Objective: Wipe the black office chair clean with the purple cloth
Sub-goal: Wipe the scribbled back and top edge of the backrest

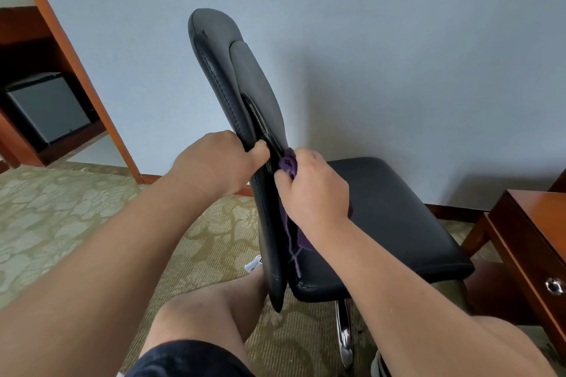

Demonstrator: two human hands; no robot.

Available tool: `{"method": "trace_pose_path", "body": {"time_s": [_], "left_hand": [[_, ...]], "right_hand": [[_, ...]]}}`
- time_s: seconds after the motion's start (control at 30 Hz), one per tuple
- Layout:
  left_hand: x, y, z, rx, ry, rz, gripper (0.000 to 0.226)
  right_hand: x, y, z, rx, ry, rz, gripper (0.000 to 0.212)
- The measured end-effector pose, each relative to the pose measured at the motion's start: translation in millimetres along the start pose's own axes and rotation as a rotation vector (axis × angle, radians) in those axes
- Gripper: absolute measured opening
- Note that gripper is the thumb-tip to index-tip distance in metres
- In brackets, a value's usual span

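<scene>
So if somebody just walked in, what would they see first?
Probably the black office chair in the middle, its tall backrest seen edge-on against the pale wall. Lower down, the left hand grips the backrest's edge while the right hand holds the bunched purple cloth against it, a loose tail hanging down.

The chair point(245, 101) stands before the wall point(398, 40), shelf unit point(92, 95) to its left, desk point(526, 223) to its right. Left hand point(211, 162) on the backrest point(214, 70) edge; right hand point(315, 190) with cloth point(288, 164) just beside it, above the seat point(392, 217).
</scene>
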State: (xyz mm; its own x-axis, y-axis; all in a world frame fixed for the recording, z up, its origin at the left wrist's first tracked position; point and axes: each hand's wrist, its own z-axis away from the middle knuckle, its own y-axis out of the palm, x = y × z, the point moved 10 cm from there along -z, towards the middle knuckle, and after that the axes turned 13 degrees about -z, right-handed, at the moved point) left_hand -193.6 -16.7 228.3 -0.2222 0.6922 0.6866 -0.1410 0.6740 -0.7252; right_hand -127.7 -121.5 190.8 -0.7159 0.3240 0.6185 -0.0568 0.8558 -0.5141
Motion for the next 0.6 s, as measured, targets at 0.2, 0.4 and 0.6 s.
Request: {"method": "trace_pose_path", "body": {"time_s": [0.2, 0.4, 0.6], "left_hand": [[-1.1, 1.0, 0.6, -0.003, -0.002, -0.012, 0.06], [-0.5, 1.7, 0.2, 0.014, 0.0, -0.002, 0.059], [1.5, 2.1, -1.5, -0.003, -0.001, -0.011, 0.057]], "right_hand": [[-41.5, 17.5, 29.3, 0.022, 0.083, 0.044, 0.019], [-95.0, 45.6, 74.8, 0.151, 0.401, -0.006, 0.016], [-91.2, 47.9, 68.9, 0.131, 0.548, -0.176, 0.013]]}}
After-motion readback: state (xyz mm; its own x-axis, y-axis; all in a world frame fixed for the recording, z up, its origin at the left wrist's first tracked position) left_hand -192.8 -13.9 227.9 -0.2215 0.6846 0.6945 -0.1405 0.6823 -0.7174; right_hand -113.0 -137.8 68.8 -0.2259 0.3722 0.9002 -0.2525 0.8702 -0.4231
